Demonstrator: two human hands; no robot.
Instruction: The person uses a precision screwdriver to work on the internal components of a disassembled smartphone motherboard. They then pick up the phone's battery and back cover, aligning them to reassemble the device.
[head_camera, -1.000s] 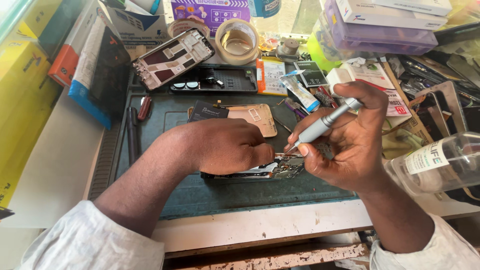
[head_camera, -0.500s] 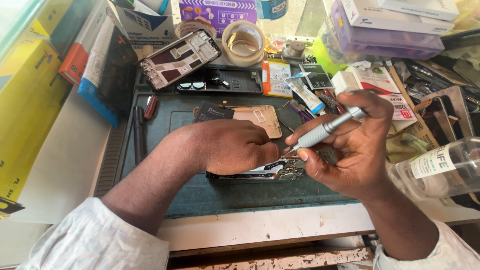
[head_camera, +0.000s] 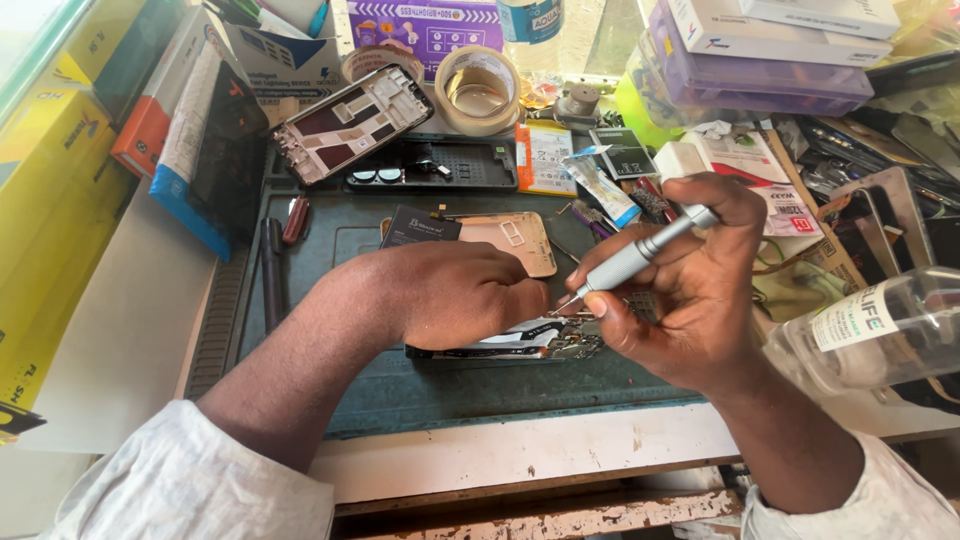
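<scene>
An opened phone (head_camera: 520, 342) lies flat on a dark green work mat (head_camera: 440, 385). My left hand (head_camera: 455, 293) rests on top of it and presses it down, covering most of it. My right hand (head_camera: 690, 285) grips a slim silver screwdriver (head_camera: 635, 257), tilted, with its tip down at the phone's right end beside my left fingertips. Exposed parts of the phone's inside show under the tip.
A phone frame (head_camera: 352, 122), a black parts tray (head_camera: 432, 165), a tape roll (head_camera: 478, 88) and a tan back cover (head_camera: 515, 240) lie behind the hands. A clear bottle (head_camera: 880, 330) lies at the right. Boxes (head_camera: 760, 50) crowd the back and left.
The view has shifted slightly. My right hand has tipped the screwdriver a little and kept its tip on the phone; my left hand stays pressed on it.
</scene>
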